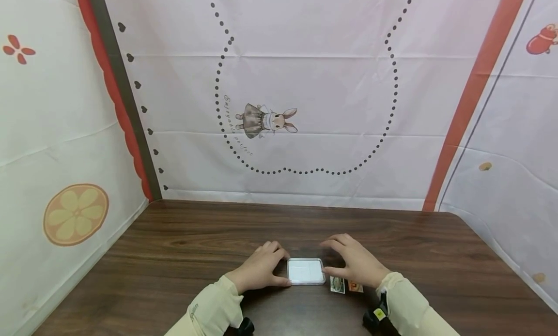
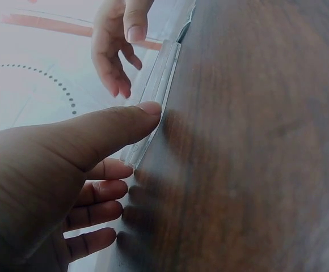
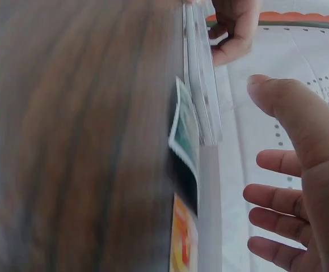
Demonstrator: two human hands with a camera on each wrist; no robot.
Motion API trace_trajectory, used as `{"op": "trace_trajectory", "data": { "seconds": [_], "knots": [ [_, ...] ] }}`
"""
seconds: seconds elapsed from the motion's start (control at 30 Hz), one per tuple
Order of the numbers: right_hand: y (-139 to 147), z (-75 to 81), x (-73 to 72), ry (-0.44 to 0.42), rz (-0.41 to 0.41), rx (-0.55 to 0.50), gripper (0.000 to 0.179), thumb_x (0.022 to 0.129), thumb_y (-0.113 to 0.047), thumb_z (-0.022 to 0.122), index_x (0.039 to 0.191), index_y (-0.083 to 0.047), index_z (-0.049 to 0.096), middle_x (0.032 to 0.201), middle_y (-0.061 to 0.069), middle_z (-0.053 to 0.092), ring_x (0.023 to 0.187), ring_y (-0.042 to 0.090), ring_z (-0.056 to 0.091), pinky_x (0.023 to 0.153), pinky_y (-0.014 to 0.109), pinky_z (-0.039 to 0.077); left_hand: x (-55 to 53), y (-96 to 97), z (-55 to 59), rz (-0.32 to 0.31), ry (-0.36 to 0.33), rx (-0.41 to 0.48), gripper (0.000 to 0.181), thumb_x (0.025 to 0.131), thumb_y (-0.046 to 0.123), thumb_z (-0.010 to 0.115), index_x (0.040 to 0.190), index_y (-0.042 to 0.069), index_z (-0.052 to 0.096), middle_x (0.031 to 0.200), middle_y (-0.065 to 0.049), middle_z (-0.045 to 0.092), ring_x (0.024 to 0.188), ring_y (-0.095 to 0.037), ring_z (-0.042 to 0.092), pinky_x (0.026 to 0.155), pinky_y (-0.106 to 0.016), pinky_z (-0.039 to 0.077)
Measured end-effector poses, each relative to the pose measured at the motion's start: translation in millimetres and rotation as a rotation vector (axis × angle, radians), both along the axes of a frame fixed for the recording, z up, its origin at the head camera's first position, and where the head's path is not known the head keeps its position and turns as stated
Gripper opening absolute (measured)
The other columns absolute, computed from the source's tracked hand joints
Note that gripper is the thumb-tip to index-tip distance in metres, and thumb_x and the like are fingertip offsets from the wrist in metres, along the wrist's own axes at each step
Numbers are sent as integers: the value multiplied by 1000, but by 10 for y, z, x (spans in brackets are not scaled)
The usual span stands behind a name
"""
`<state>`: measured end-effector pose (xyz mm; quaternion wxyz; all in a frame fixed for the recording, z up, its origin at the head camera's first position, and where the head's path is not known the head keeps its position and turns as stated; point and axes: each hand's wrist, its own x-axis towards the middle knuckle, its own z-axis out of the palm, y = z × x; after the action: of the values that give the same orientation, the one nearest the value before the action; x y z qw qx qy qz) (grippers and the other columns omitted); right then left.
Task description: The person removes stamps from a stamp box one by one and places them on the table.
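A flat, clear plastic case (image 1: 306,271) with white inside lies on the table. My left hand (image 1: 260,267) holds its left end, thumb at the near corner and index finger by the far one. In the left wrist view, that thumb rests against the side of the case (image 2: 163,76). Over the right end hovers my right hand (image 1: 358,261), fingers spread and holding nothing. Beneath it lie two small stamps: a green one (image 1: 337,284) and an orange one (image 1: 355,287), partly covered by the hand. In the right wrist view the green stamp (image 3: 185,129) looks tilted up.
The brown wood-grain table (image 1: 196,239) extends around the hands. A printed white cloth (image 1: 305,84) hangs behind it, and further cloth stands at the left and right sides. Dark wrist straps (image 1: 375,319) sit at the sleeves.
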<state>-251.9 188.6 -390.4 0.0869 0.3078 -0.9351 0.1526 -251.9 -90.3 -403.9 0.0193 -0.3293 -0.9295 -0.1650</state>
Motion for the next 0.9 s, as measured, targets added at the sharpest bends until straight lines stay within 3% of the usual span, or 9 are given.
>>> {"op": "trace_trajectory", "data": {
  "seconds": [0.27,0.57,0.9],
  "knots": [
    [89,-35,-13,-21,-50,-11,69,86,-52,65,140,-12,50,146,14,45,133,39,42,103,58,37,-1,-36,-21,0,-22,-1,54,81,52,72,119,16,61,110,4,52,101,-13,47,90,-37,41],
    [189,-50,-13,25,-138,2,81,84,-57,63,146,-10,42,152,23,33,141,44,28,112,62,20,15,-61,7,-6,-39,12,53,81,50,73,119,15,62,107,3,52,99,-13,46,88,-37,40],
    [379,-98,-44,-67,-223,-16,85,85,-61,60,150,-14,33,156,27,19,143,49,16,110,68,11,15,-123,54,3,-38,12,53,81,48,73,119,13,61,107,2,52,100,-15,47,89,-39,40]
  ]
}}
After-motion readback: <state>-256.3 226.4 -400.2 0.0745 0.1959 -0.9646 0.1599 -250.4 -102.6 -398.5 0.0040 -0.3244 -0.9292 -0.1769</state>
